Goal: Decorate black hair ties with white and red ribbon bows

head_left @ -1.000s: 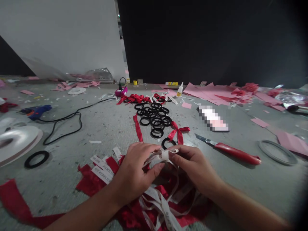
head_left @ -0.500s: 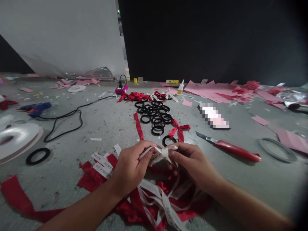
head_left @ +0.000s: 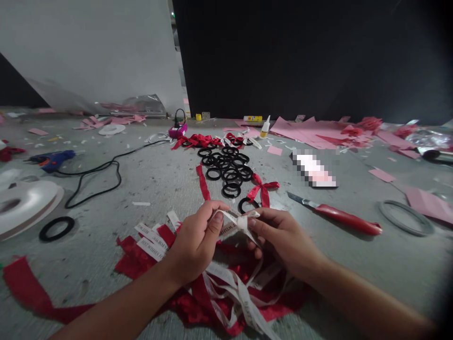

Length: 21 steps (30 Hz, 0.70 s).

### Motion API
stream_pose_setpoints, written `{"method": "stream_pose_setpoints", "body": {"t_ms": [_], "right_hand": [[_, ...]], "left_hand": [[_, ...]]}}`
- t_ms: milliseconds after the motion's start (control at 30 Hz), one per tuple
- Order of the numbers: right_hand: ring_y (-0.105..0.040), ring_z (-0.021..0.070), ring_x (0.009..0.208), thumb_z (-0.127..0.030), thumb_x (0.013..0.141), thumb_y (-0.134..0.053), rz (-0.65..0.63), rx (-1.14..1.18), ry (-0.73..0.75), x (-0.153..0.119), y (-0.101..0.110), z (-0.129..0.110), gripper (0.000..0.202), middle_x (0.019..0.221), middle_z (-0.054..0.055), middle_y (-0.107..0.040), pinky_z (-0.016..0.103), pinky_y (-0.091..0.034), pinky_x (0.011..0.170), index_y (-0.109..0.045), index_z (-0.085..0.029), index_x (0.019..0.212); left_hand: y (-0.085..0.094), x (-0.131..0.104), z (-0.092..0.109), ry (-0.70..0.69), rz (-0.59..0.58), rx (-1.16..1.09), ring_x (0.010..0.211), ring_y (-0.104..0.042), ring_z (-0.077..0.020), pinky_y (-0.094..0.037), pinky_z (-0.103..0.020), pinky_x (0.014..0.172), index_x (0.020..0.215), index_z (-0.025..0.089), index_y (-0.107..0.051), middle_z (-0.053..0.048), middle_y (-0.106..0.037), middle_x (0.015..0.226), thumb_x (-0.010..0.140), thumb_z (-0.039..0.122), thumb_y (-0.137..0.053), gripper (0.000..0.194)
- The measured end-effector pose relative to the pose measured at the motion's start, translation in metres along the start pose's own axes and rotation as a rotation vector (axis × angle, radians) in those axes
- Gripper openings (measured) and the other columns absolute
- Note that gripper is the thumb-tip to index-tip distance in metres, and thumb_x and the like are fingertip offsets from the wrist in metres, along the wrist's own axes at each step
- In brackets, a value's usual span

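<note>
A white printed ribbon [head_left: 242,223], looped into a bow-like knot, is stretched between my two hands. My left hand [head_left: 200,236] pinches one loop between thumb and fingers. On the other side, my right hand [head_left: 279,236] grips the ribbon close to the knot, fingertips partly hidden. Beneath both hands lies a tangled heap of red ribbon [head_left: 194,307] and white lettered strips [head_left: 154,248]. Just beyond my fingers are a black ring [head_left: 244,206] and a red bow [head_left: 262,188]. A strip of red ribbon [head_left: 203,183] lies left of the piled black rings [head_left: 226,163].
To the right lie a red-handled knife [head_left: 348,219], a blurred-out phone-like object [head_left: 313,169] and a grey ring [head_left: 406,218]. On the left are a blue glue gun [head_left: 56,159], its black cord [head_left: 118,170] and a white ribbon spool [head_left: 31,200]. A glue bottle [head_left: 265,126] stands farther back.
My left hand has drawn its loop slightly left and up, so the ribbon looks tauter and the knot smaller. My right hand stays nearly in place.
</note>
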State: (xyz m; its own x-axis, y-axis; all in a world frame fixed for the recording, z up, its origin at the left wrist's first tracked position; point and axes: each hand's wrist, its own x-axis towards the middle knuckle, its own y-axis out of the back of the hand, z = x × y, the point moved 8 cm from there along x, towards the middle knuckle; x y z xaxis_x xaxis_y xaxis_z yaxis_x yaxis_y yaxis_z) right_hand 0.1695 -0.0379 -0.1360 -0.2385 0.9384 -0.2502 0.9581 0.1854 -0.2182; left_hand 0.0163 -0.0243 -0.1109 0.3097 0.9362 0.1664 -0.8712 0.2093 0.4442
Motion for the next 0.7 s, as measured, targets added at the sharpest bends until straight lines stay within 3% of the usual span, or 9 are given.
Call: {"method": "stream_pose_setpoints", "body": {"t_ms": [300,567,633,700], "right_hand": [[-0.06,0.0092,0.05,-0.04,0.083,-0.069,0.048,-0.138,0.062,-0.002,0.004,-0.008,0.022,0.064,-0.003,-0.064,0.022,-0.05,0.051,-0.071,-0.021,0.095],[-0.061,0.0107,0.057,-0.036,0.078,-0.072,0.119,-0.077,0.081,0.0,0.011,-0.009,0.026,0.07,-0.003,-0.062,0.027,-0.056,0.058,-0.067,-0.021,0.099],[-0.062,0.0109,0.055,-0.036,0.08,-0.07,0.107,-0.109,0.097,0.0,0.011,-0.011,0.024,0.07,-0.003,-0.063,0.026,-0.053,0.056,-0.065,-0.02,0.097],[-0.061,0.0105,0.053,-0.034,0.082,-0.067,0.109,-0.184,0.125,-0.001,0.011,-0.016,0.02,0.069,-0.002,-0.064,0.024,-0.051,0.054,-0.064,-0.019,0.095]], "left_hand": [[0.002,0.0,0.001,0.017,0.0,0.003,0.059,-0.051,-0.0148,-0.036,-0.027,0.054,0.114,0.024,-0.054,0.002,-0.055,0.068,0.099,0.043,-0.034,0.032],[0.001,0.001,-0.003,0.058,-0.011,-0.006,0.061,-0.052,-0.0146,-0.037,-0.025,0.055,0.112,0.022,-0.055,0.002,-0.057,0.069,0.098,0.035,-0.038,0.026],[0.002,0.001,0.0,0.029,-0.032,-0.043,0.066,-0.055,-0.015,-0.04,-0.026,0.058,0.114,0.022,-0.054,0.001,-0.06,0.076,0.094,0.027,-0.042,0.024],[0.006,0.0,0.009,-0.088,-0.029,-0.056,0.081,-0.058,-0.0176,-0.045,-0.029,0.07,0.115,0.02,-0.055,-0.003,-0.062,0.093,0.089,0.024,-0.046,0.027]]}}
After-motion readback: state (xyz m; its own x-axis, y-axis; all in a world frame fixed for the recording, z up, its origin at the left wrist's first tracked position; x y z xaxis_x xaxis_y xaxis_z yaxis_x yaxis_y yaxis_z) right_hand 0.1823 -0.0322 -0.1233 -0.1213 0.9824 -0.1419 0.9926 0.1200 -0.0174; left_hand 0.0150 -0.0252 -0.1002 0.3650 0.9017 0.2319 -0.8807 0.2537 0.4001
